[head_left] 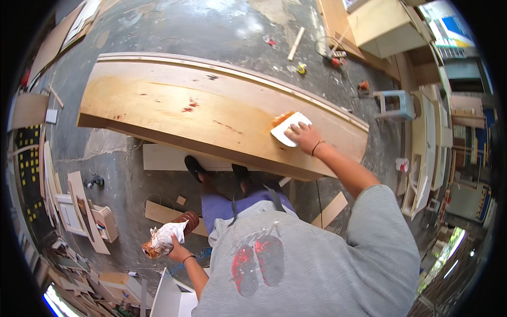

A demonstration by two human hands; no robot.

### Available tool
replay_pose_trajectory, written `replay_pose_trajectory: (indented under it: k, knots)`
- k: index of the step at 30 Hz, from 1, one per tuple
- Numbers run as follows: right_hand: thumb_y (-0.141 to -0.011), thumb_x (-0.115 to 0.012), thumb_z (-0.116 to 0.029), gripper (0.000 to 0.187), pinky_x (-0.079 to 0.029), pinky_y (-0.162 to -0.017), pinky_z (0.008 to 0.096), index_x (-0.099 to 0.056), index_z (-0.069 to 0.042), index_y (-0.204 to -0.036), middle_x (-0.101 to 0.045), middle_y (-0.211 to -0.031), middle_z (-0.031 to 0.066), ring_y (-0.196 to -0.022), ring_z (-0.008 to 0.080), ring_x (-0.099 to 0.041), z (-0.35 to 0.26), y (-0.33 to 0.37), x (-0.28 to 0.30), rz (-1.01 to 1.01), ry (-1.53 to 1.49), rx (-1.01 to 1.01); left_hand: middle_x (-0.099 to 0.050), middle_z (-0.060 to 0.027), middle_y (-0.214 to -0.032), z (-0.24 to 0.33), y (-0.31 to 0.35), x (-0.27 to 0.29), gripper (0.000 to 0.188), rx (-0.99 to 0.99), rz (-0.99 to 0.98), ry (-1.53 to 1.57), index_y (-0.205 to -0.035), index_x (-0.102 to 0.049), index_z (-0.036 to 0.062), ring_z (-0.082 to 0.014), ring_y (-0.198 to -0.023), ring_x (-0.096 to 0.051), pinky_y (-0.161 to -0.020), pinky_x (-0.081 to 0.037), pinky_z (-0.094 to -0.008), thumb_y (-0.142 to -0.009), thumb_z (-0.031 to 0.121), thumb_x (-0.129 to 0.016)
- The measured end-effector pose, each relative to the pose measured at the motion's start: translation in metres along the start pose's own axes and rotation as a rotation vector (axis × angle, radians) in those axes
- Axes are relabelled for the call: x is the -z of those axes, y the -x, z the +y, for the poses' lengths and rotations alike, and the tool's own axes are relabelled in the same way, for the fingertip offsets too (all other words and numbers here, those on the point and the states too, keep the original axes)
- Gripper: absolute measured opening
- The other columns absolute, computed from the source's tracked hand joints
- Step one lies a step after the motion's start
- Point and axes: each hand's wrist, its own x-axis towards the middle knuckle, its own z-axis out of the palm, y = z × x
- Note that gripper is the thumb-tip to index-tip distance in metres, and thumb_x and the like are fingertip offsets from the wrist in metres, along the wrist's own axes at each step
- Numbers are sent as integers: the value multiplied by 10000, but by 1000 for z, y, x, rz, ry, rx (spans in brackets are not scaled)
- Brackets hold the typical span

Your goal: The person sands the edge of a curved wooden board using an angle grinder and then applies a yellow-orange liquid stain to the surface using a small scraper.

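Note:
In front of me lies a long wooden panel [174,105] with a raised edge strip along its far side. Its left part looks yellower and glossier, and dark reddish marks dot the surface. My right hand [305,138] presses a white pad [285,133] flat on the panel's right part, gripping its near edge. Orange-brown liquid [281,118] shows along the pad's far edge. Low on the left, my left hand [177,249] is closed round a brown bottle [189,219] with a white wrapping [170,232]. Brown drips coat the bottle's left end, which tilts outward and down.
A white board [163,157] lies under the panel by my feet. Past it on the floor are a wood strip [296,44] and a yellow tape roll [301,68]. A pale blue stool [395,104] and cabinets stand right. Boards lean at left, near a drill [95,182].

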Motion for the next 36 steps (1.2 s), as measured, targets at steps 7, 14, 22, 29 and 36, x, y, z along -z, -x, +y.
replay_pose_trajectory:
  k: [7,14,22,29,36]
  knots:
    - [-728,-542,-128,400,-401,-781,464,-531,-206,-1120,-538,-1137,50,-1054,241,-491,-11,121,-5,-111,-119,-136,-549,-214,-1156,32,32,0,670,-47,-1,-29,-1114,-479,-136,-288,-1028,-562,-896,-440,-366,-659,241,-793]
    - [-780,-522,-179,280,-360,-880,473,-569,-178,-1056,-561,-1059,39,-1075,201,-486,-86,-56,25,123,-169,127,-551,-212,-1155,47,46,-8,681,-207,-22,-28,-1130,-469,-144,-282,-1029,-563,-898,-440,-365,-664,236,-790]
    - [-685,-669,-179,350,-355,-910,464,-581,-245,-1018,-539,-1132,-14,-1134,167,-459,-2,28,-11,-243,-116,117,-555,-210,-1151,31,62,-9,661,-159,-35,-132,-1114,-491,-135,-279,-1015,-570,-894,-439,-369,-672,258,-787]
    - [-733,-526,-121,400,-445,-774,433,-552,-208,-1123,-583,-1113,58,-1015,235,-555,66,110,-18,-421,-249,-369,-546,-205,-1163,19,79,-15,656,-127,-69,-39,-1132,-473,-132,-273,-1020,-562,-886,-444,-373,-678,228,-783]
    - [-753,-499,-147,400,-487,-647,426,-529,-81,-1146,-631,-851,171,-796,309,-627,-60,75,-25,-230,-311,-100,-520,-209,-1198,17,102,-15,668,-222,-94,-37,-1160,-446,-130,-268,-1059,-541,-913,-431,-375,-690,212,-775]
